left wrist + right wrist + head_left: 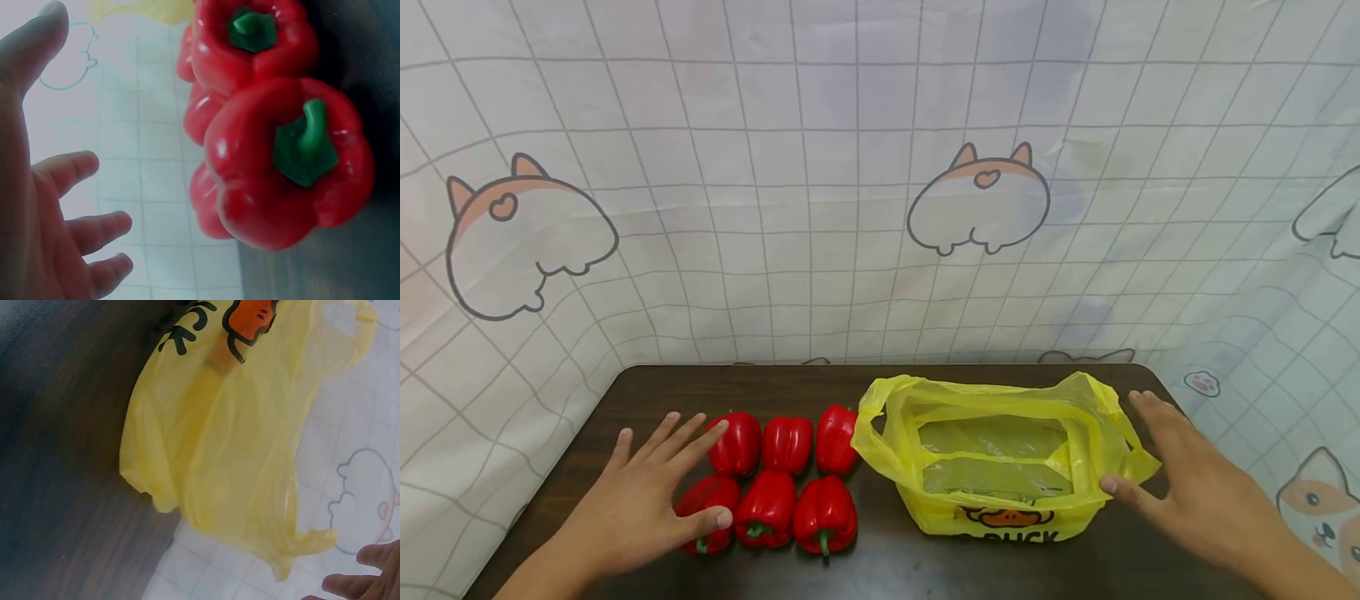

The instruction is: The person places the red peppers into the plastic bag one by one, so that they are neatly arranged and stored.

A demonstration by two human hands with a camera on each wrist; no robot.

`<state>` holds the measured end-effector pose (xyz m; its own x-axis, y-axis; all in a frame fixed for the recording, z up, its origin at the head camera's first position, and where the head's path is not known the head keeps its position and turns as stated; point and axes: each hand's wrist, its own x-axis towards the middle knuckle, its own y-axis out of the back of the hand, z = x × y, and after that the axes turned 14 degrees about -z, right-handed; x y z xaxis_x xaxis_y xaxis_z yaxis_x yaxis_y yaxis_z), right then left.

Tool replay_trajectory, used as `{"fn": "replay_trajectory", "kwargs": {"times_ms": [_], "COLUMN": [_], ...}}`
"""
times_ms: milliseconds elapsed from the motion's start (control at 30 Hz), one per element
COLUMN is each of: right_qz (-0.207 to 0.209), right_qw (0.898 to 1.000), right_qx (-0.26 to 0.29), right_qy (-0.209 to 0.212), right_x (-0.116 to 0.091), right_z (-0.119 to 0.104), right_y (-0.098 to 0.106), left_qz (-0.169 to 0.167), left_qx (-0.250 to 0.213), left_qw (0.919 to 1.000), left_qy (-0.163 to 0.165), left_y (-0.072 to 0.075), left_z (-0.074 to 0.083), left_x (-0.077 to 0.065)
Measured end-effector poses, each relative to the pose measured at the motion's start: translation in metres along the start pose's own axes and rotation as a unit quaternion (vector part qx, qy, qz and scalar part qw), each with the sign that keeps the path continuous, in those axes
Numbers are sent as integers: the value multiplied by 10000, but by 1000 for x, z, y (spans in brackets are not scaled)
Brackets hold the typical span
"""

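Observation:
Several red bell peppers (787,446) with green stems lie in two rows on the left half of the table. My left hand (640,492) hovers over the leftmost ones, fingers spread and holding nothing. In the left wrist view a bell pepper (287,162) fills the middle, apart from the fingers. A yellow plastic bag (1000,517) with a printed duck stands to the right of the peppers, its mouth spread wide and its inside bare. Beside its right handle is my right hand (1195,483), fingers extended and empty. The right wrist view shows the bag's side (231,444) and a few fingertips.
The dark wooden table (700,575) ends at a back edge against a white grid-patterned cloth (820,250) with cartoon animals. The same cloth hangs along the left and right sides.

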<state>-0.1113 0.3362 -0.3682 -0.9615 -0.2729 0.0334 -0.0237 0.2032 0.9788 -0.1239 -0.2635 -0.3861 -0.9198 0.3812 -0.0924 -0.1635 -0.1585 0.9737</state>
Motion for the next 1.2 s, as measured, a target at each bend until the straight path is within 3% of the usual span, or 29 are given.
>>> {"fn": "replay_trajectory", "kwargs": {"times_ms": [300,533,767,1033,1200], "right_qz": [-454,-457,-421,-359,-549], "right_qw": [9965,9949,9935,9928,9900], "right_qx": [463,648,826,955,915], "right_qy": [-521,-624,-663,-631,-925], "right_x": [-3,-3,-2,-5,-5], "right_z": [5,11,16,18,19], "right_y": [-4,-8,-15,-23,-27], "left_qz": [229,225,317,-40,-181], "left_qx": [-98,-195,-375,-1029,-1433], "left_qw": [9997,9996,9984,9942,9890], "left_qy": [-36,-22,-272,-315,-314], "left_y": [-8,-16,-20,-26,-29], "left_z": [-10,-17,-24,-35,-41], "left_x": [-4,-5,-8,-10,-11]}}
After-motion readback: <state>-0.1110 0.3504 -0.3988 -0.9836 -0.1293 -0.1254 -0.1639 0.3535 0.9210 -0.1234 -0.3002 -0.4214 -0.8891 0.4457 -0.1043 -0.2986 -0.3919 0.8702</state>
